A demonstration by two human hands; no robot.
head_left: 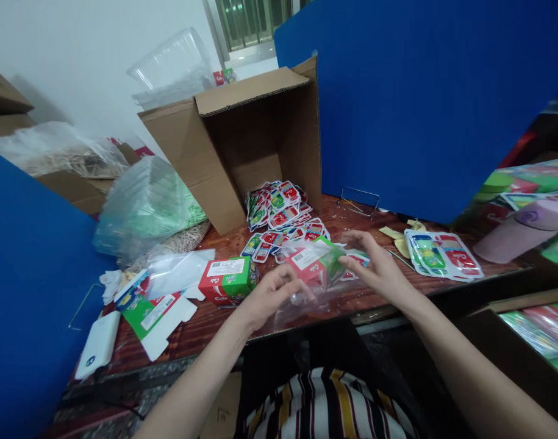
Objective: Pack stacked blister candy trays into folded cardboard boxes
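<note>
My left hand and my right hand both hold a small red and green printed box that sits inside a clear plastic bag above the wooden table's front edge. The left fingers pinch the bag at the box's left end. The right fingers press on its green right end. A second box of the same kind lies on the table just left of my left hand.
A cardboard carton lies on its side at the back, with several printed blister cards spilling from it. Flattened box blanks, clear bags, a white device, blue dividers and a blister pack surround the wooden table.
</note>
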